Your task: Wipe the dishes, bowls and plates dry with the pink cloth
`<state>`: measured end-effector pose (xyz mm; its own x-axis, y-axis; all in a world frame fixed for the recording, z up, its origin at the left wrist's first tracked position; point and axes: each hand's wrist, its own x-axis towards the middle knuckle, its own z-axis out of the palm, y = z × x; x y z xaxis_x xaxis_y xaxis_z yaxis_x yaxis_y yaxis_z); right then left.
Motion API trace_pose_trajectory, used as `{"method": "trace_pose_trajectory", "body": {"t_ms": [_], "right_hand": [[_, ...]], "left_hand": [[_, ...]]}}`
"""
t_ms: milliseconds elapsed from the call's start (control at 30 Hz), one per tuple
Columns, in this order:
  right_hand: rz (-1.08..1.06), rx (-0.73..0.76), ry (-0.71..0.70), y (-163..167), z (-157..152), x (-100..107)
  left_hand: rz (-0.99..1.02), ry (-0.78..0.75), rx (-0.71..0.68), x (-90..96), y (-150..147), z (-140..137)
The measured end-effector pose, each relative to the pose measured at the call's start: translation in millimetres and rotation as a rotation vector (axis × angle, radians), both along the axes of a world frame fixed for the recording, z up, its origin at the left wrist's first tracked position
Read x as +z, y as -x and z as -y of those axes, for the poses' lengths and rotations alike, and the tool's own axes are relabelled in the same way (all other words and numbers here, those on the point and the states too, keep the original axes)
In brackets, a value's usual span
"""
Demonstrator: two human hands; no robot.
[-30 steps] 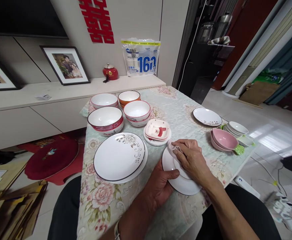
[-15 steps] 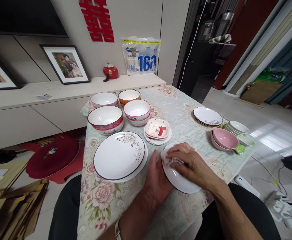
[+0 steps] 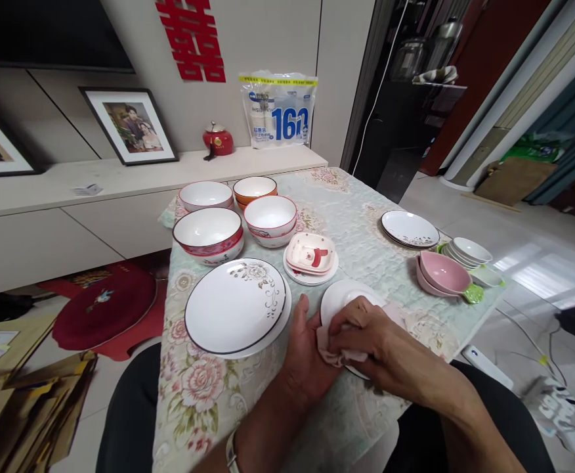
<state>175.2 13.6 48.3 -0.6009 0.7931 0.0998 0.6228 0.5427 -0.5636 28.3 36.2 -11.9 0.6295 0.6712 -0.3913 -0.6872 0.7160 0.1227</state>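
My left hand [image 3: 306,361] grips the near-left edge of a white plate [image 3: 339,294] with a thin dark rim, its thumb up and its other fingers hidden under the plate. Bunched in the fingers of my right hand [image 3: 373,338] is a pale pink cloth [image 3: 331,348], pressed against the plate's near-left side. Part of the cloth also shows past the far side of the hand. Left of my hands lies a large white plate [image 3: 233,305] with a grey flower pattern, stacked on another plate. Square bear-print dishes [image 3: 311,253] sit on small plates just beyond.
Several stacked bowls [image 3: 207,230] stand at the table's far left. To the right are a stack of flowered plates [image 3: 409,228], pink bowls [image 3: 445,272] and small white bowls [image 3: 470,249] near the edge. A floral tablecloth [image 3: 203,387] covers the table.
My right hand has moved the cloth from the plate's far-left part toward its near-left edge, close to my left hand. The left hand and plate stay almost in place.
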Motion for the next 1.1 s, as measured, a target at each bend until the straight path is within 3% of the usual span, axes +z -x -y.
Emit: {"method": "trace_pose_trajectory", "body": {"t_ms": [200,300,400,533,833,933,1100], "right_hand": [[-0.037,-0.391,-0.193,-3,-25,-33],[0.015,-0.475,-0.273,-1,-30,-41],[0.006,-0.382,-0.269,3,-25,-36],[-0.015,-0.203,-0.164,9,-11,-19],[0.063,0.006,0.087,-6,11,3],[0.010,-0.050,0.044,-4,6,-4],[-0.071,-0.318,-0.157,7,-19,-29]], "left_hand": [[0.042,-0.054,0.042,0.9,-2,2],[0.025,-0.082,0.041,1.2,-2,2],[0.024,-0.082,0.034,1.2,-1,2],[0.039,-0.067,0.007,0.6,0,1],[-0.005,-0.089,-0.032,1.4,1,2],[-0.006,-0.101,-0.021,0.6,-1,2],[0.000,-0.065,0.043,-0.5,-6,1]]}}
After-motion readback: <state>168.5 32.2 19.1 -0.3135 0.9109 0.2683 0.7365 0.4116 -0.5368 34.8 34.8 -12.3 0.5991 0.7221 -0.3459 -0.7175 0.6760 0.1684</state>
